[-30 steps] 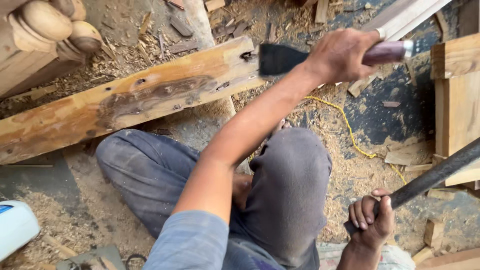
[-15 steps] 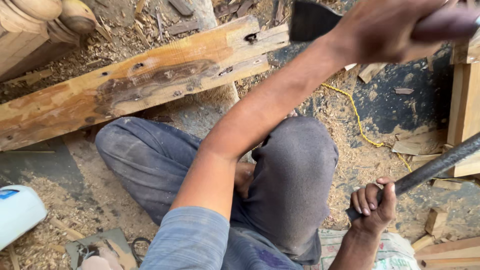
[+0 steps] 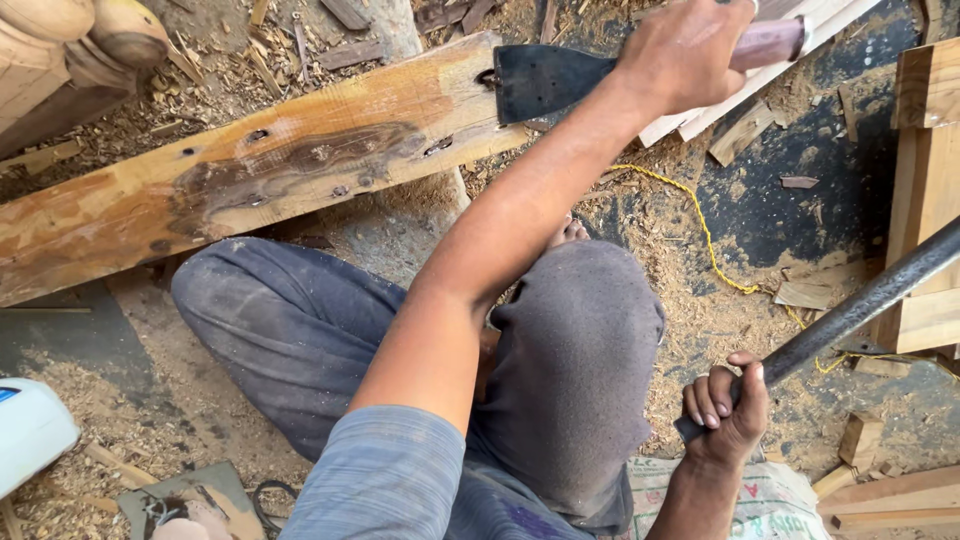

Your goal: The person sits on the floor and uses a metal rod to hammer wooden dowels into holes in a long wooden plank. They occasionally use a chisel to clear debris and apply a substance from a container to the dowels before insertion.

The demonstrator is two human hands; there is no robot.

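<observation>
Left hand (image 3: 690, 50) was closed tight round the reddish-brown wooden handle (image 3: 765, 45) of a broad, dark, flat-bladed steel chopping tool (image 3: 545, 80), the arm reaching out past the bent knee in grey trousers (image 3: 580, 370). That full fist looked like a grip for striking force, not for fine guidance. The tool's long axis ran nearly level across the view, the handle end slightly higher and beyond the hand, the blade to the hand's other side. Its wide edge faced the near end of the long, rough, orange-brown wooden plank (image 3: 260, 170). From where I stood I could not tell whether the steel touched the wood or hung just above it.

The plank lay slantwise on the sawdust-strewn floor (image 3: 720, 320), its end close to the person's foot, probably so it sat within easy reach.

Right hand (image 3: 725, 410), low and near the body, was wrapped fully round the lower end of a long dark metal rod (image 3: 860, 305). The rod rose away from that hand toward pale stacked timber (image 3: 925, 190), seemingly propped as a support while the other arm worked.
</observation>
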